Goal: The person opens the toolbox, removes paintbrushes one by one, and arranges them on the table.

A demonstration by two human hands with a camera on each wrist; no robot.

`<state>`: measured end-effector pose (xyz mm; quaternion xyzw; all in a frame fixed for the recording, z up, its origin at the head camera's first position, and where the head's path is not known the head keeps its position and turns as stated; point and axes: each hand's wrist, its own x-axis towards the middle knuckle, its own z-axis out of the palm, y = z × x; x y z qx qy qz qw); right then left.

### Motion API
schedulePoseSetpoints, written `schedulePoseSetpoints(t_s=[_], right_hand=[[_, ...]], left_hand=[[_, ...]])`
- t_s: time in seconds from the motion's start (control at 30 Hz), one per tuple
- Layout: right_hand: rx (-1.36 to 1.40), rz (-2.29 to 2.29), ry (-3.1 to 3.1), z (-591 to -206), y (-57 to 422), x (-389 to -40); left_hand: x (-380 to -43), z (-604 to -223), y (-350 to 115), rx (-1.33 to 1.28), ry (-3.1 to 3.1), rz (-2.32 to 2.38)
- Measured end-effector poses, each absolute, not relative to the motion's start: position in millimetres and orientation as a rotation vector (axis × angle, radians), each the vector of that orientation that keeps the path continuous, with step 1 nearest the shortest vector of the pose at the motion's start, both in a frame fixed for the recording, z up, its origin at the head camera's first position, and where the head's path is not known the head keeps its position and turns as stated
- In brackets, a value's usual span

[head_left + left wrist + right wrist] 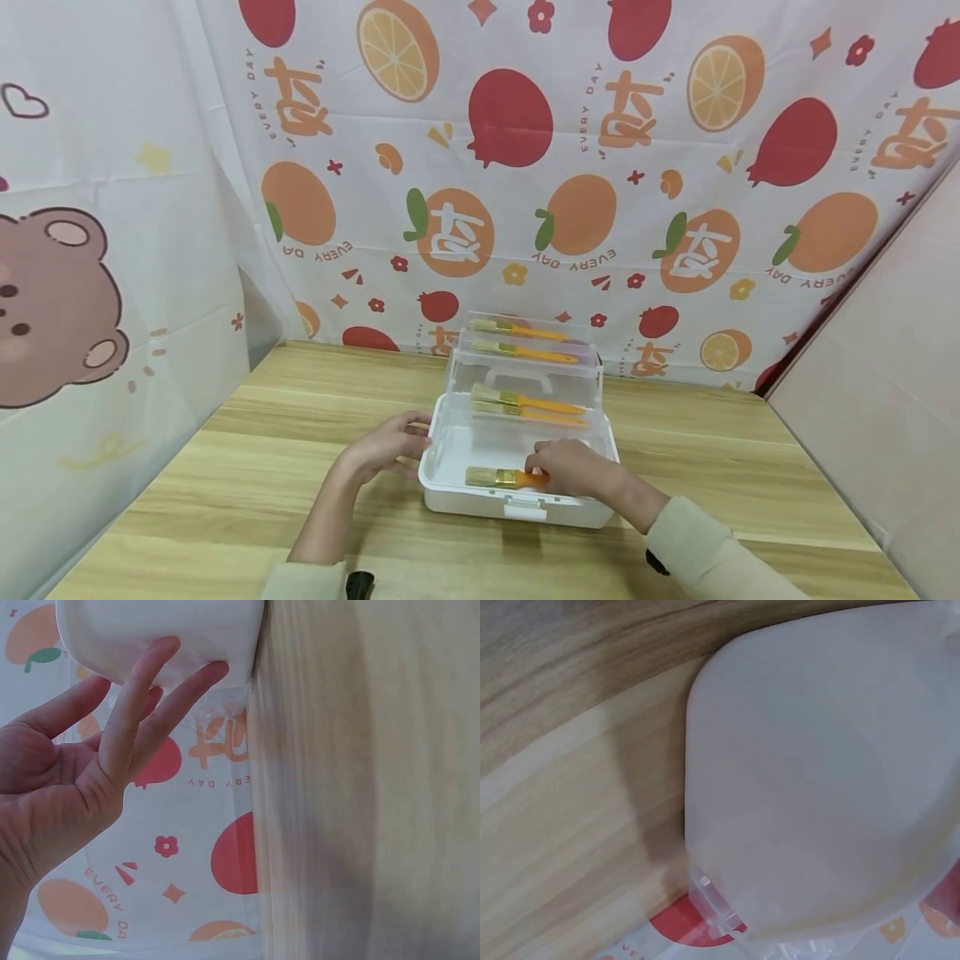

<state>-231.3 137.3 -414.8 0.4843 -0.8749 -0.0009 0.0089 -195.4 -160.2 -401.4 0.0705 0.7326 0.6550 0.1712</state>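
Note:
A white plastic box (480,502) with a front latch stands on the table, its lid raised at the back. My right hand (573,468) is over the front of the box and grips the orange handle of a paintbrush (492,477). This brush lies level along the inside of the front wall, bristles to the left. My left hand (386,447) is at the box's left end. In the left wrist view, its nearly straight fingers (139,701) touch the outside wall. The right wrist view shows only the box's end wall (817,765), with the brush hidden.
Clear trays (517,343) rise in steps behind the box's main compartment. Several orange-handled paintbrushes lie on them, including a pair on the lower tray (480,412). The wooden table (315,400) meets a fruit-print cloth (360,292) at the back and a bear-print cloth (172,350) at left.

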Motion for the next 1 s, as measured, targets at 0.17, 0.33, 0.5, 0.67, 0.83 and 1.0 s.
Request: schedulePoseSetpoints(t_s=[0.17,0.33,0.5,0.67,0.83,1.0], right_hand=[[1.499,0.015,-2.738,-408.8,138.7,-229.4],[1.499,0.025,-2.72,-402.0,140.9,-227.9],[1.493,0.019,-2.72,-394.5,144.2,-226.8],[1.477,0.071,-2.767,-382.2,147.6,-223.7],[1.444,0.097,-2.796,-369.8,151.6,-219.9],[1.426,0.107,-2.781,-357.4,156.7,-216.9]], left_hand=[[-196.3,-401.1,-159.6,0.209,2.081,1.854],[-196.8,-401.0,-159.3,0.218,2.084,1.849],[-196.3,-401.3,-160.2,0.227,2.079,1.85],[-194.9,-401.1,-160.9,0.229,2.08,1.848],[-194.9,-401.1,-161.0,0.216,2.085,1.846],[-195.9,-401.5,-161.5,0.212,2.079,1.854]])
